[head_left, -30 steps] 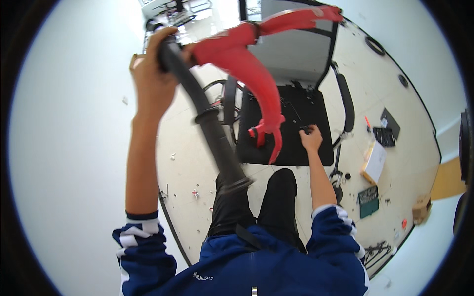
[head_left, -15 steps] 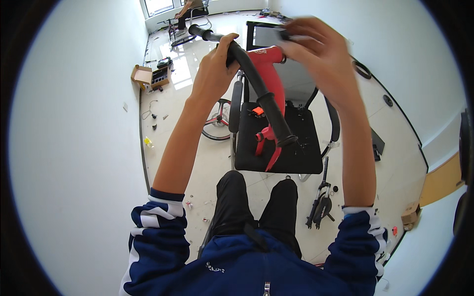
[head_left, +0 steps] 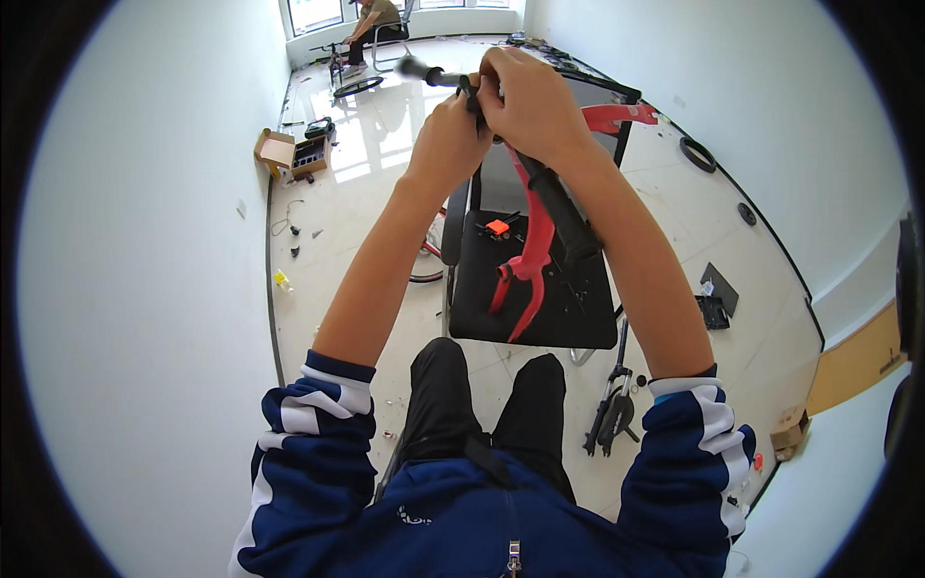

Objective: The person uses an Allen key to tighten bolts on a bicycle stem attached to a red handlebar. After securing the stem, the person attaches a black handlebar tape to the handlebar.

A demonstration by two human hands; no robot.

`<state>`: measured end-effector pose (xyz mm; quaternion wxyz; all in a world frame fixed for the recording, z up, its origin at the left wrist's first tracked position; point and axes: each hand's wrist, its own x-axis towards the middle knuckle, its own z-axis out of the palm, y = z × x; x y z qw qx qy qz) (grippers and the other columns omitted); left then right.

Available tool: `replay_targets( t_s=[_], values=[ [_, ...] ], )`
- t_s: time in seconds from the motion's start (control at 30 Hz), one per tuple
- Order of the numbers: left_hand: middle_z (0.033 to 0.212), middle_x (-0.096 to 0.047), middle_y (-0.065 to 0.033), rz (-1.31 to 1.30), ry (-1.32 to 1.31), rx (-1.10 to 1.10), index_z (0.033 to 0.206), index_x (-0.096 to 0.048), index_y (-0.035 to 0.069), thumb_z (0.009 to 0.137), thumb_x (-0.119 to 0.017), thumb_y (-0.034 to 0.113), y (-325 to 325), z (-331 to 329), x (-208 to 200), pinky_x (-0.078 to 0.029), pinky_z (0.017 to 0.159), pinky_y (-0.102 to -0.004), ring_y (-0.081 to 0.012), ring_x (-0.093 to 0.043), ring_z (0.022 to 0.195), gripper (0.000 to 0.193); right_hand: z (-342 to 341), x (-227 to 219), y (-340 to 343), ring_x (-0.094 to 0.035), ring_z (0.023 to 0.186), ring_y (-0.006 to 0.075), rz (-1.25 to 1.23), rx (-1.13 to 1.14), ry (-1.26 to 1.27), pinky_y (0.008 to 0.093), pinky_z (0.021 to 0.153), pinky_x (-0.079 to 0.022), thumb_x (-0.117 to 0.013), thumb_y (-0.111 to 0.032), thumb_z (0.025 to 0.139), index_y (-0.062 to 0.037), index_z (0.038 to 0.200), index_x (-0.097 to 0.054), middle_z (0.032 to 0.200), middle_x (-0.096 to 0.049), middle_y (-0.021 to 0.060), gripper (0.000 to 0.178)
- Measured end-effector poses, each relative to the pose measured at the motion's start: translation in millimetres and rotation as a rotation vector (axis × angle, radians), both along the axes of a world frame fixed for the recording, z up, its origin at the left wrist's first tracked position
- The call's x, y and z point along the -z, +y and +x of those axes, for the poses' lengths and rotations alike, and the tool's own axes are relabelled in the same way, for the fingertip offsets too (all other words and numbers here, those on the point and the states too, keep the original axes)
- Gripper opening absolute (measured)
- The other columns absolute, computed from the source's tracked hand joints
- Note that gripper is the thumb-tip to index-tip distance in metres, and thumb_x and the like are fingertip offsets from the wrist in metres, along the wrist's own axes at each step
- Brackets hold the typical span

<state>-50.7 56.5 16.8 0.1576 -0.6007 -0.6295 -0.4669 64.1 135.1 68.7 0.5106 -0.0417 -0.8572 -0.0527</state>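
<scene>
My left hand (head_left: 453, 140) is closed round a black bicycle handlebar (head_left: 568, 222), which slants from the upper left down to the right with rubber grips at both ends. Against it, with fingers curled in at the bar, is my right hand (head_left: 530, 101); what it pinches is hidden. A small dark part (head_left: 469, 93) shows at the fingertips where the hands meet. Behind the bar, over the chair, stands a red bicycle frame (head_left: 535, 226) with its forked end downward; another red length of it shows right of my right wrist.
A black chair (head_left: 568, 323) faces me, with an orange item (head_left: 497, 227) and small parts on its seat. A bicycle fork (head_left: 612, 409) lies on the floor at right. An opened cardboard box (head_left: 279, 149) stands by the left wall. Another person (head_left: 376, 24) sits far back beside a bicycle.
My right hand has come left and down from beside the frame to meet my left hand at the bar. The red frame has turned, its upper part now pointing right.
</scene>
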Motion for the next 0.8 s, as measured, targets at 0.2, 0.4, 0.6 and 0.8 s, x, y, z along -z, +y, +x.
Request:
replay_targets(
  t_s=[0.2,0.4,0.6,0.8],
  values=[
    [0.084,-0.069,-0.0238,0.02,-0.042,0.038,0.095,-0.061,-0.004,0.088,-0.063,0.013,11.9,-6.8,8.8,-0.055,0.07,-0.0458,-0.0422,-0.069,0.079,0.018,4.0,-8.7,-14.9,-0.067,0.079,0.0343,0.172,0.122,-0.223,0.043,0.071,-0.055,-0.06,-0.01,0.083,-0.0038,0.097,-0.061,0.089,-0.065,0.0141,0.015],
    [0.084,-0.069,-0.0221,0.028,-0.047,0.024,0.119,-0.055,0.0,0.087,-0.063,0.008,5.9,10.0,-5.6,-0.053,0.07,-0.0449,-0.0401,-0.069,0.076,0.033,12.4,-26.5,14.8,-0.068,0.077,0.0371,0.164,0.045,-0.026,0.0447,0.073,-0.056,-0.062,-0.007,0.081,-0.0018,0.098,-0.064,0.089,-0.065,0.015,0.018],
    [0.078,-0.068,-0.0211,0.083,-0.011,0.061,0.13,-0.046,0.002,0.088,-0.062,0.006,9.5,11.3,-4.7,-0.051,0.066,-0.0458,-0.0407,-0.069,0.073,0.045,0.0,-26.5,36.6,-0.068,0.08,0.0358,0.067,0.158,0.076,0.0443,0.076,-0.056,-0.062,-0.01,0.083,-0.0014,0.096,-0.069,0.09,-0.065,0.0158,0.017],
    [0.08,-0.068,-0.0234,0.044,-0.097,0.036,0.128,-0.043,-0.002,0.088,-0.061,0.007,9.2,12.0,-3.1,-0.051,0.065,-0.0476,-0.0432,-0.068,0.074,0.045,16.7,-19.5,30.6,-0.068,0.078,0.0303,-0.043,-0.143,-0.097,0.0362,0.079,-0.056,-0.055,-0.004,0.08,0.0016,0.108,-0.074,0.103,-0.07,0.0165,0.034]
  ],
)
